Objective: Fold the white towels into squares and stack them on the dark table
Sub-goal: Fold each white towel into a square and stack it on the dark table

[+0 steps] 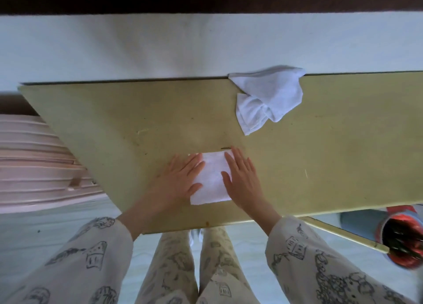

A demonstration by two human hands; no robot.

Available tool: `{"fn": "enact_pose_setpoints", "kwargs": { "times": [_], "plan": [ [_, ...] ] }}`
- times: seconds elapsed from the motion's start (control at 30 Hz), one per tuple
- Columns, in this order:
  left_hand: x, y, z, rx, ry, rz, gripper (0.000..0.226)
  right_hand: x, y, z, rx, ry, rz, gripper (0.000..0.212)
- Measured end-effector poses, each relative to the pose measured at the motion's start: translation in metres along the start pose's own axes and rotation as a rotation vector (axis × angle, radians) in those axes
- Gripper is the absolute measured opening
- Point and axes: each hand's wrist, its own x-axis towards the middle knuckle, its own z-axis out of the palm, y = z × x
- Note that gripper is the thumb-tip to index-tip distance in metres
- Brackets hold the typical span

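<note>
Head view, looking down on the worktop, a yellowish-olive surface seen from the standing person's side. Near its front edge lies a folded towel, white and roughly square, flat on the surface. The left hand lies palm down on the towel's left margin, fingers straight and together; the right hand lies palm down on its right margin, fingers likewise extended. Neither grip closes round the cloth: both hands are flat and open, pressing or smoothing the fold. A second towel, white and crumpled, sits well apart at the far edge of the worktop, one corner overhanging that edge towards the white wall behind. Printed sleeves and matching trousers appear below; a red container stands at the lower right beside the worktop, and a pink ribbed object at the left.

Progress, as judged: one towel appears folded to its final square and is receiving its last flattening; the second is untouched and remains to be spread, folded and laid on the first. No stack exists yet, since only a single folded piece is visible. Roughly half of the visible work seems done. Whether further towels lie outside the view cannot be told.
</note>
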Motion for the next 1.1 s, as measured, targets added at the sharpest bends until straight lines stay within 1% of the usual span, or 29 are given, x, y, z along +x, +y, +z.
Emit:
{"fn": "enact_pose_setpoints", "kwargs": {
  "times": [0.03,0.07,0.1,0.13,0.17,0.2,0.27,0.33,0.47,0.53,0.57,0.63,0.7,0.77,0.8,0.83,0.93,1.03,1.1],
  "plan": [
    [-0.003,0.001,0.000,-0.074,0.064,-0.033,0.045,-0.002,-0.002,-0.002,0.067,0.108,0.078,0.040],
    [-0.006,0.002,0.001,-0.177,0.122,-0.088,0.042,-0.003,-0.004,-0.003,0.152,0.190,0.181,0.034],
    [-0.010,0.004,0.000,-0.298,0.167,-0.168,0.042,-0.003,-0.008,-0.005,0.233,0.196,0.283,0.033],
    [-0.013,0.005,-0.001,-0.399,0.200,-0.270,0.045,-0.003,-0.012,-0.006,0.284,0.146,0.377,0.035],
    [-0.014,0.007,-0.001,-0.476,0.203,-0.383,0.047,-0.002,-0.013,-0.005,0.284,0.101,0.445,0.038],
    [-0.014,0.008,-0.003,-0.513,0.180,-0.474,0.045,-0.001,-0.015,-0.003,0.253,0.072,0.480,0.041],
    [-0.008,0.011,-0.006,-0.532,0.141,-0.588,0.040,0.002,-0.017,-0.001,0.198,0.030,0.499,0.044],
    [0.001,0.013,-0.011,-0.561,0.065,-0.675,0.045,0.005,-0.020,0.001,0.171,-0.003,0.514,0.045],
    [0.019,0.012,-0.018,-0.549,-0.193,-0.823,0.042,0.005,-0.024,0.002,0.190,-0.039,0.528,0.045],
    [0.022,0.012,-0.023,-0.469,-0.315,-0.813,0.034,0.001,-0.027,0.003,0.208,-0.061,0.535,0.045],
    [0.022,0.012,-0.023,-0.441,-0.347,-0.794,0.031,-0.001,-0.028,0.005,0.226,-0.067,0.541,0.045],
    [0.021,0.012,-0.026,-0.479,-0.348,-0.793,0.029,-0.007,-0.031,0.007,0.262,-0.072,0.547,0.044],
    [0.018,0.014,-0.032,-0.604,-0.329,-0.810,0.033,-0.010,-0.035,0.010,0.288,-0.067,0.550,0.044],
    [0.014,0.013,-0.038,-0.789,-0.312,-0.842,0.049,-0.014,-0.041,0.012,0.299,-0.063,0.553,0.044],
    [0.012,0.013,-0.039,-0.871,-0.312,-0.845,0.051,-0.017,-0.043,0.014,0.302,-0.065,0.563,0.044],
    [0.010,0.012,-0.042,-0.925,-0.329,-0.822,0.048,-0.018,-0.045,0.016,0.302,-0.069,0.569,0.044],
    [0.004,0.010,-0.046,-0.998,-0.422,-0.661,0.028,-0.024,-0.049,0.019,0.303,-0.062,0.570,0.046],
    [-0.006,0.009,-0.061,-1.045,-0.400,-0.545,0.026,-0.026,-0.051,0.019,0.358,-0.066,0.594,0.047],
    [-0.016,0.009,-0.076,-1.048,-0.352,-0.467,0.022,-0.024,-0.052,0.008,0.495,-0.123,0.540,0.052]
  ]
}}
